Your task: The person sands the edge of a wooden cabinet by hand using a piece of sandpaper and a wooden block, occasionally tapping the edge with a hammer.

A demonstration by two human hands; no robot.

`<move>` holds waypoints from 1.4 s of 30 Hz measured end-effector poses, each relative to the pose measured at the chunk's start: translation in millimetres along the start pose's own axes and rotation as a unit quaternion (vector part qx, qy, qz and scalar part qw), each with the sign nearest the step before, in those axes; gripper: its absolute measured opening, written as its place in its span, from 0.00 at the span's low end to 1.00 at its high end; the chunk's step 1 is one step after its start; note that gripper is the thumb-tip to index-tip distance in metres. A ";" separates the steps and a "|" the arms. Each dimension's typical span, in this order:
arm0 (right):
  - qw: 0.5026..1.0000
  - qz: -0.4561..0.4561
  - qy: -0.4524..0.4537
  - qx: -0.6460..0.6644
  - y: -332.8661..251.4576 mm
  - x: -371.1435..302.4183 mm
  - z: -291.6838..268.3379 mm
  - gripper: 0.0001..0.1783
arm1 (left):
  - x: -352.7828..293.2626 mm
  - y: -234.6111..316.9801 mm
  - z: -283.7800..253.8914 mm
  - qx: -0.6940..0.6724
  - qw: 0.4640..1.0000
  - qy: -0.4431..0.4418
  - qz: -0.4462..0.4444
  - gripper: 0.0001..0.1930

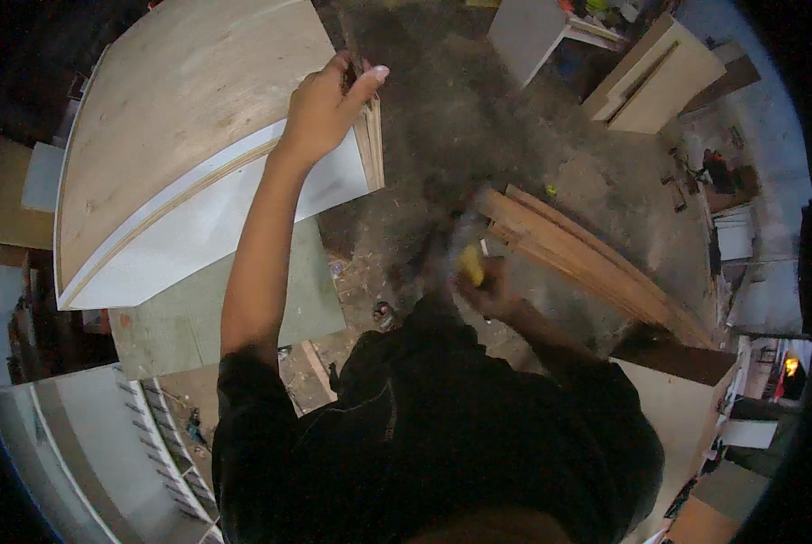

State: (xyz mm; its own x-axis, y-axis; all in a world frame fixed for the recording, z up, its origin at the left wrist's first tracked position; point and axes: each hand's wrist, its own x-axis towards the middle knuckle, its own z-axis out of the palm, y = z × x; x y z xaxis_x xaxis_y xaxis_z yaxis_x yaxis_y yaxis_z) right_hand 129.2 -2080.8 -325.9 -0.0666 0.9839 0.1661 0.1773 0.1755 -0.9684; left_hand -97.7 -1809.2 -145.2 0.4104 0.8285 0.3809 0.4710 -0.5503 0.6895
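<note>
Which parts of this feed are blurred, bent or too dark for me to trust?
Head view: the right hand and the yellow object in it are smeared, the left hand much clearer; head view: the wooden planks bow, likely lens distortion; head view: the floor is dim, with black picture corners.

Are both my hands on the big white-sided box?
No, your left hand is at a corner of the box; your right hand is apart from it, holding a blurred yellow object.

Dim overall, paler on the white panel (pixel 188 252) at left; the right hand (pixel 499 292) near centre blurs; edges curve into black corners.
</note>
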 end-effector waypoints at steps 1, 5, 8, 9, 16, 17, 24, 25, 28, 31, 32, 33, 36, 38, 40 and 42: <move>0.995 -0.008 0.084 0.054 -14.6 10.6 -17.3 0.12 | 2.2 -4.3 2.7 -0.006 1.000 0.012 0.009 0.27; 0.952 0.093 0.265 -0.119 -131.1 50.4 -58.3 0.11 | -0.5 -12.5 5.8 -0.059 0.997 0.040 0.020 0.31; 0.965 0.052 0.228 -0.119 -173.2 64.4 -83.5 0.17 | 5.2 -13.0 6.8 -0.035 0.998 0.037 0.026 0.32; 0.965 0.045 0.227 -0.126 -195.4 72.6 -83.3 0.17 | 5.2 -12.6 5.7 -0.046 0.998 0.033 0.028 0.32; 0.962 0.039 0.137 -0.231 -298.7 167.0 -76.9 0.17 | -2.1 -0.4 -8.6 -0.005 1.000 -0.007 -0.001 0.33; 0.961 0.037 0.103 -0.252 -315.1 176.7 -76.3 0.16 | -1.4 1.0 -6.2 -0.002 1.000 -0.009 0.008 0.33; 0.932 0.009 -0.079 -0.354 -348.9 246.0 -55.3 0.20 | -0.2 -7.6 -0.3 -0.006 1.000 -0.001 0.000 0.30; 0.915 -0.005 -0.070 -0.398 -356.8 248.5 -54.9 0.20 | -1.5 -6.0 2.1 -0.006 1.000 0.006 0.007 0.29; 0.896 -0.046 -0.039 -0.439 -373.5 262.1 -54.8 0.20 | -4.1 -2.4 -1.4 0.009 0.999 0.027 0.025 0.27; 0.838 -0.084 0.011 -0.540 -365.9 260.3 -41.1 0.20 | -6.7 0.9 -1.0 0.004 0.998 0.037 0.040 0.27; 0.819 -0.171 -0.036 -0.547 -352.4 258.1 -38.9 0.21 | -6.8 -1.3 -1.1 -0.002 0.998 0.040 0.038 0.27; 0.851 -0.103 -0.060 -0.511 -352.5 258.3 -38.6 0.21 | -6.9 -3.6 -0.7 -0.008 0.998 0.042 0.036 0.27; 0.882 0.041 -0.008 -0.469 -367.7 253.4 -22.5 0.21 | -8.4 -12.6 6.4 0.001 0.993 0.085 0.081 0.28; 0.899 -0.023 -0.026 -0.437 -389.3 245.6 -27.1 0.21 | -7.4 -11.2 5.0 0.022 0.996 0.062 0.058 0.29; 0.876 -0.125 0.076 -0.460 -375.9 255.0 -35.8 0.21 | -7.1 -7.0 4.9 0.015 0.996 0.059 0.059 0.30; 0.820 -0.162 0.060 -0.546 -333.4 251.5 -53.5 0.22 | -9.2 -7.0 4.3 -0.014 0.994 0.077 0.078 0.30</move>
State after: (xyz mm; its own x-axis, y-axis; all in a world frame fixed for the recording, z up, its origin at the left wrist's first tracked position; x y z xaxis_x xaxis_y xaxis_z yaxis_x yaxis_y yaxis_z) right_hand 105.8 -1890.0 48.6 -0.1984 0.8643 0.4623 0.9473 0.2901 -0.1358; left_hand -101.5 -1813.5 -156.2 0.3510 0.7407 0.5729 0.3877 -0.6719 0.6311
